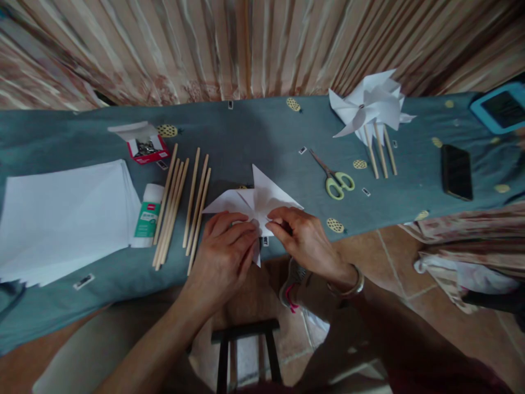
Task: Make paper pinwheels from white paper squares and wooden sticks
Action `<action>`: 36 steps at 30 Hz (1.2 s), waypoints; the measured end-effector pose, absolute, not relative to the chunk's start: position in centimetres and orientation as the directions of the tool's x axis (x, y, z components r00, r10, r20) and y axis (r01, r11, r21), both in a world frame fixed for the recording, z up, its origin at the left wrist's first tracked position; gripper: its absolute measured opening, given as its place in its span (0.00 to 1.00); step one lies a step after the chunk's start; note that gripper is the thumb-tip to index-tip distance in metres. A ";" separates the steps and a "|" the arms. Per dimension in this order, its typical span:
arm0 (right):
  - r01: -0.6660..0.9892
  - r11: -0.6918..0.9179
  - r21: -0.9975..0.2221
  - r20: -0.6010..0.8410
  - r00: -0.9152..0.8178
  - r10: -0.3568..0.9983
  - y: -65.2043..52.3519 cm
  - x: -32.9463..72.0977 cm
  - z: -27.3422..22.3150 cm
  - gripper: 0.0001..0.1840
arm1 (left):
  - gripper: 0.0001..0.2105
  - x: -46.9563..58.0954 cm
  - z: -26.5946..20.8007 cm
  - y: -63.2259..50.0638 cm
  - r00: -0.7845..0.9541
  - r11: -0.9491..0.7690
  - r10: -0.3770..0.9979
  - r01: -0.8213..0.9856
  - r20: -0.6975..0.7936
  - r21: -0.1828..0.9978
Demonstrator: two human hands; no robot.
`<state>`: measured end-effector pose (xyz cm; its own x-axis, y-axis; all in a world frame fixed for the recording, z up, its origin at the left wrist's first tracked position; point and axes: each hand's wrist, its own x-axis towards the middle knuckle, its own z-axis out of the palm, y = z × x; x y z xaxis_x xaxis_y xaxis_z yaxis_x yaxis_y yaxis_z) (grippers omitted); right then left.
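Observation:
A white paper pinwheel (268,197) lies at the table's near edge, its pointed blades spread out. My left hand (229,246) is closed on its lower left part, fingers bent over the paper near the centre. From the right, my right hand (305,235) pinches the paper beside the centre, thumb against fingertips. Anything small between the fingertips is hidden. Just left of the pinwheel lie several wooden sticks (198,202) in two groups. Green-handled scissors (334,178) rest to the right, beyond my right hand.
Finished pinwheels (365,106) with sticks lie stacked at the back right. A black phone (456,172) and a blue-framed device (501,108) are farther right. On the left are white paper sheets (65,213), a glue stick (146,216) and an open red box (145,150) of small metal pieces.

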<state>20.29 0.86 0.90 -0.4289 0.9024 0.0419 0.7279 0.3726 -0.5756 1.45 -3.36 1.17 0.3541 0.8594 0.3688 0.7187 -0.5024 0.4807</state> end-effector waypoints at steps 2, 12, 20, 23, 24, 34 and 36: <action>0.729 0.377 -0.572 0.033 -0.438 0.898 0.9 20.3 1.0 0.06 | 0.08 1.4 1.2 -3.3 0.349 -0.495 0.864 0.721 0.364 0.485; 0.738 0.368 -0.565 0.010 -0.440 0.898 1.2 20.1 1.2 0.06 | 0.12 1.7 1.0 -3.4 0.366 -0.482 0.874 0.737 0.320 0.474; 0.750 0.343 -0.566 -0.036 -0.438 0.898 1.3 20.0 1.4 0.05 | 0.18 2.3 0.4 -3.6 0.367 -0.482 0.874 0.736 0.317 0.476; 0.751 0.348 -0.562 -0.040 -0.444 0.895 1.3 20.0 1.4 0.05 | 0.19 2.5 0.4 -3.7 0.376 -0.481 0.875 0.742 0.304 0.466; 0.751 0.347 -0.561 -0.043 -0.445 0.894 1.3 20.0 1.4 0.05 | 0.19 2.6 0.4 -3.7 0.381 -0.482 0.875 0.745 0.297 0.461; 0.748 0.367 -0.552 -0.038 -0.462 0.886 1.4 20.0 1.4 0.06 | 0.21 2.9 0.2 -3.7 0.397 -0.485 0.873 0.776 0.285 0.403; 0.750 0.371 -0.547 -0.033 -0.463 0.886 1.4 20.0 1.4 0.06 | 0.21 2.9 0.2 -3.7 0.400 -0.485 0.872 0.779 0.281 0.398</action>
<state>19.95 1.39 1.42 -0.4625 0.8860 -0.0334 0.7502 0.3710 -0.5473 2.89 -3.67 0.25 0.3999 0.8725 0.2808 0.7787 -0.4850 0.3980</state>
